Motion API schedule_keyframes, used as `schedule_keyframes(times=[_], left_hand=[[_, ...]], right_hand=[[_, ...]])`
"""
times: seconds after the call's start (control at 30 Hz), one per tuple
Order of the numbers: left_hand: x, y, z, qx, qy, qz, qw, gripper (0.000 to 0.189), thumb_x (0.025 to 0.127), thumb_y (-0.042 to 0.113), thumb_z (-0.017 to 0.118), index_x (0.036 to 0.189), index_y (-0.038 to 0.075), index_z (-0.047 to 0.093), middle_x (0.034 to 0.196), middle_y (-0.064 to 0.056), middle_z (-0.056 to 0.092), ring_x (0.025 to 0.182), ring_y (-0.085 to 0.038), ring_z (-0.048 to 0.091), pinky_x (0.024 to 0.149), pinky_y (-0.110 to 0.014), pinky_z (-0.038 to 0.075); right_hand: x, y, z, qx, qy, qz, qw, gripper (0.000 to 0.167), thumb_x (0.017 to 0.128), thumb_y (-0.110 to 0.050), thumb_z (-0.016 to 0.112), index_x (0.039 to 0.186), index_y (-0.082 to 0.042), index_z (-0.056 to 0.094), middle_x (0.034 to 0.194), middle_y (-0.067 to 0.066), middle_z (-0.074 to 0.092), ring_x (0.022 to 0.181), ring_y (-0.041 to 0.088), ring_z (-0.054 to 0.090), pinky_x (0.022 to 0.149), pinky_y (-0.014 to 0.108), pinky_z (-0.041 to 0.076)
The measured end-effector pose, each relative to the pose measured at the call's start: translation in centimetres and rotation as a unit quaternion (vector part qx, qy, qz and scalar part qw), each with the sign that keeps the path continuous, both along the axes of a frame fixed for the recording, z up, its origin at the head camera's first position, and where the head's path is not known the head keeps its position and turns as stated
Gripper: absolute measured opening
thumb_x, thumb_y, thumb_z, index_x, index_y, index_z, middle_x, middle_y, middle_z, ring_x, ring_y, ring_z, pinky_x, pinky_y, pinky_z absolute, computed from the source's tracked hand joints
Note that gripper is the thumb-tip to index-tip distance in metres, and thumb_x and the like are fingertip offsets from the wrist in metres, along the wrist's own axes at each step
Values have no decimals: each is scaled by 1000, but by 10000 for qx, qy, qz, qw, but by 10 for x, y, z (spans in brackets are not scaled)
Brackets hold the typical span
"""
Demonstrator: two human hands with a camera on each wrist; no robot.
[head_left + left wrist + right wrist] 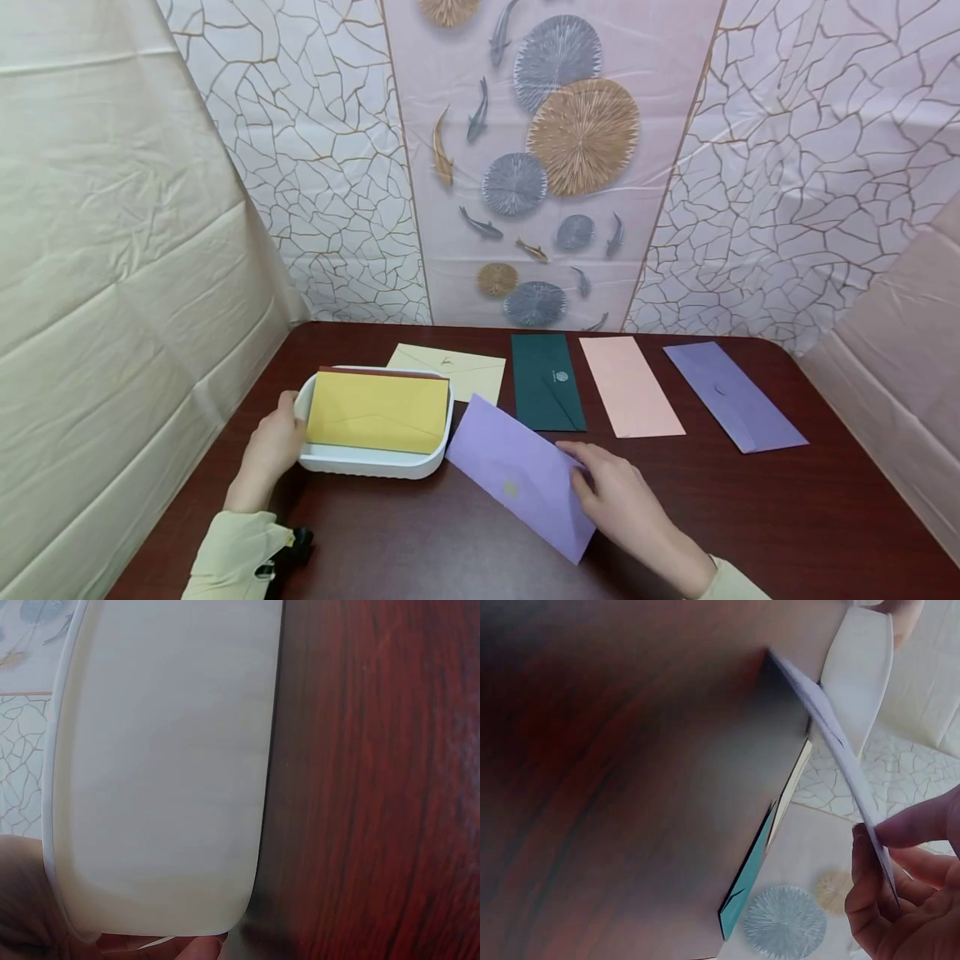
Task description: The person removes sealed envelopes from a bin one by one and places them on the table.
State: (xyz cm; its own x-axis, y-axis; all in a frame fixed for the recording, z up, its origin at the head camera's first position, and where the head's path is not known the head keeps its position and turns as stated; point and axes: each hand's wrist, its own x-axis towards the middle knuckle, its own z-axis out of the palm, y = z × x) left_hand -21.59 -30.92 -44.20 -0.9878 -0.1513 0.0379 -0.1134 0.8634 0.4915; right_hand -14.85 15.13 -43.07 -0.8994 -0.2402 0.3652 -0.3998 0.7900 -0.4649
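My right hand (628, 507) pinches a light purple envelope (528, 479) between thumb and fingers by its right end. In the right wrist view the envelope (840, 750) appears edge-on, tilted above the table. At the left, my left hand (272, 446) grips the end wall of a white plastic bin (367, 467). That bin's wall (165, 765) fills much of the left wrist view, with fingertips at its lower end. Inside the bin lies a yellow envelope (378, 412), and a dark red edge (382, 372) shows behind it.
Behind the bin lies a cream envelope (480, 375), partly covered. Toward the right, a dark green envelope (543, 392), a pink envelope (633, 387) and a violet envelope (738, 400) lie in a row on the dark wooden table (750, 508). Patterned cloth hangs behind.
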Motion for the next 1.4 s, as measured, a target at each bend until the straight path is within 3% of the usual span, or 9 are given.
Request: schedule_keyframes(times=[0.13, 0.37, 0.57, 0.8, 1.1, 1.4], left_hand=[[-1, 0, 0, -22, 34, -40, 10000, 43, 99, 5, 39, 138, -11, 33, 115, -40, 58, 96, -52, 63, 76, -60, 49], [-1, 1, 0, -3, -4, -8, 10000, 43, 100, 6, 40, 138, -12, 33, 115, -40, 58, 97, -52, 63, 77, -61, 49], [-1, 2, 2, -5, 27, 0, 10000, 44, 99, 5, 39, 139, -12, 33, 114, -41, 59, 96, -52, 63, 76, -61, 49], [-1, 1, -1, -21, -50, 54, 10000, 44, 99, 5, 38, 139, -11, 33, 113, -40, 59, 96, -52, 63, 77, -61, 49], [-1, 0, -1, -12, -53, 55, 10000, 44, 99, 5, 39, 140, -11, 33, 114, -40, 59, 97, -52, 63, 76, -60, 49], [-1, 0, 0, -17, -2, 23, 10000, 43, 98, 5, 40, 138, -10, 34, 112, -40, 59, 96, -53, 63, 76, -61, 49]], right_hand=[[6, 0, 0, 44, -273, 5, 9996, 33, 85, 1, 71, 116, -9, 73, 108, 1, 72, 84, 8, 63, 70, 31, 51], [13, 1, -4, 113, -883, -26, 9960, 30, 84, -3, 73, 113, -13, 73, 80, -12, 62, 65, 1, 48, 58, 24, 43], [16, 3, -10, 269, -977, 0, 9949, 33, 84, -4, 74, 115, -13, 71, 76, -10, 61, 64, 4, 48, 58, 26, 44], [19, 4, -18, 408, -1363, 102, 9898, 33, 83, -6, 77, 115, -9, 71, 100, 3, 73, 85, 12, 65, 70, 36, 54], [23, 7, -25, 415, -1549, 628, 9851, 38, 83, -7, 75, 120, 0, 68, 77, -9, 52, 72, 5, 50, 66, 29, 48], [23, 7, -27, 441, -1733, 836, 9803, 41, 84, -8, 75, 123, 4, 65, 74, -9, 48, 70, 5, 49, 65, 30, 47]])
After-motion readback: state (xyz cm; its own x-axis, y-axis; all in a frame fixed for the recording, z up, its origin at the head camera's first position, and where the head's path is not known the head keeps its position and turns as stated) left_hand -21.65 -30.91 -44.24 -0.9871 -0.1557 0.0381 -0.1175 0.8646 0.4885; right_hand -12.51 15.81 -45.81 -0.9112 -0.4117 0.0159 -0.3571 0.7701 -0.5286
